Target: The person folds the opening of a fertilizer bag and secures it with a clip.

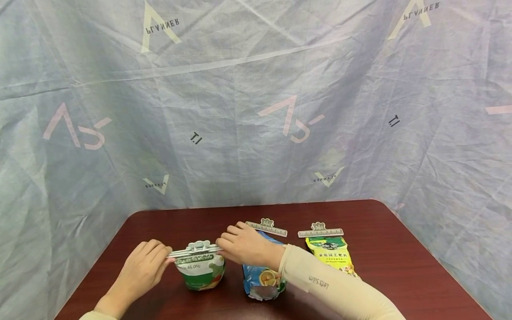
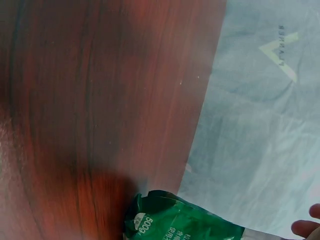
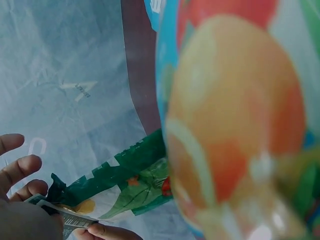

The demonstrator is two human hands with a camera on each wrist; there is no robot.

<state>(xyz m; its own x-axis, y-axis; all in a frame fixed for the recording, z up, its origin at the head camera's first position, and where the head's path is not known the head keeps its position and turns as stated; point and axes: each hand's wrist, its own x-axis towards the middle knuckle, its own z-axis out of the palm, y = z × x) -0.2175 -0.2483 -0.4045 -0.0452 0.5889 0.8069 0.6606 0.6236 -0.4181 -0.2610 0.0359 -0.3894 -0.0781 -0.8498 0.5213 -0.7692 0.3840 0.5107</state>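
In the head view a green and white bag [image 1: 200, 271] stands upright near the front left of the table, its top edge inside a long pale bag clip [image 1: 198, 248]. My left hand [image 1: 140, 271] pinches the clip's left end, with the fingers over it and the thumb below. At the other end, my right hand [image 1: 248, 244] grips the clip, its forearm reaching across from the right. The left wrist view catches only part of the green bag [image 2: 182, 220] and a few fingertips [image 2: 306, 228]. In the right wrist view, the clip [image 3: 65, 217] shows between fingers.
A blue bag with orange slices [image 1: 260, 284] lies under my right hand and forearm. Farther right is a yellow bag [image 1: 328, 251], partly covered by the sleeve. Two more clips, one behind the blue bag [image 1: 266, 226] and another clip [image 1: 320, 231] behind the yellow one, rest on the table [image 1: 180, 222].
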